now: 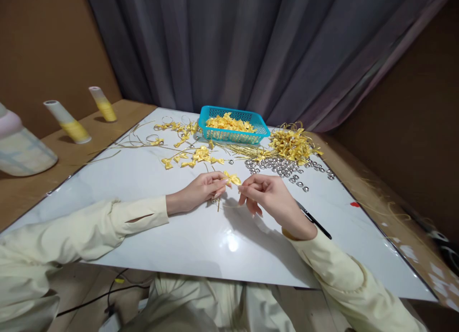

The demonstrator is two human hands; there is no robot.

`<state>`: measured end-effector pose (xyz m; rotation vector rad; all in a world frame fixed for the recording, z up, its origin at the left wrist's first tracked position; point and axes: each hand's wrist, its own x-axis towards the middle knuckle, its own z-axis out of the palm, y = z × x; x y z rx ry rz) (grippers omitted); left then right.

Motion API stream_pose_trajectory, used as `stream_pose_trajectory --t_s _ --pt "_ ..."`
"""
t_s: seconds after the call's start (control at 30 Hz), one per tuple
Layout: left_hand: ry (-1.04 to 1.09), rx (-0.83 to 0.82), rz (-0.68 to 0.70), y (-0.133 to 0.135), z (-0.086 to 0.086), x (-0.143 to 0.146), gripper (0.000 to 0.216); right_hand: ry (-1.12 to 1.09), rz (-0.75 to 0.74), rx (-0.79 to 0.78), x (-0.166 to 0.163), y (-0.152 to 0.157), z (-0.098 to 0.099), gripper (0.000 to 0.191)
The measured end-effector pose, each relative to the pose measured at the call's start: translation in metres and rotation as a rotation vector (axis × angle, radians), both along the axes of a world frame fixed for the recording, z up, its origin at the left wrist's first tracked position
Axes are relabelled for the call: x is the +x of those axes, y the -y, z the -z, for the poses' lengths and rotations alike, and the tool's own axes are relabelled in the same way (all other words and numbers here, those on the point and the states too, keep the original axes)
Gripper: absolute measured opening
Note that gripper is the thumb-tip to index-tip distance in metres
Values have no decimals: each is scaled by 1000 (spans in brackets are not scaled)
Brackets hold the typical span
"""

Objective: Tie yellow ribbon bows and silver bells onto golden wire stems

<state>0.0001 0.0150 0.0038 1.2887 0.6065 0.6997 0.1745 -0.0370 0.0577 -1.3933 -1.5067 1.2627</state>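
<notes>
Over the middle of a white board [154, 226], my left hand [201, 191] is closed in a pinch on a small yellow ribbon bow [233, 178]. My right hand [267, 195] sits just to the right of the bow, fingers curled and pinched at its other end. A thin gold strand hangs down from under my left fingers. Both arms wear pale yellow sleeves and rest on the board.
A turquoise basket [233, 133] of yellow bows stands at the back. Loose bows [195, 156] lie left of it, a gold ribbon pile [294, 143] and silver bells [283, 168] to its right. A black pen [315, 222] lies by my right wrist. Cone spools [68, 122] stand at far left.
</notes>
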Motion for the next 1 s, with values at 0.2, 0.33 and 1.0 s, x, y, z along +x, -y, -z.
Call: stream_pose_trajectory --t_s 0.2,0.33,1.0 --pt "2 3 1 -1 3 -1 31 -9 -13 -5 0 0 0 16" --pt "-3 5 20 -1 4 -1 31 -10 2 1 0 0 2 17" --pt "-319 540 -150 11 -2 -2 25 60 48 38 -9 4 17 21"
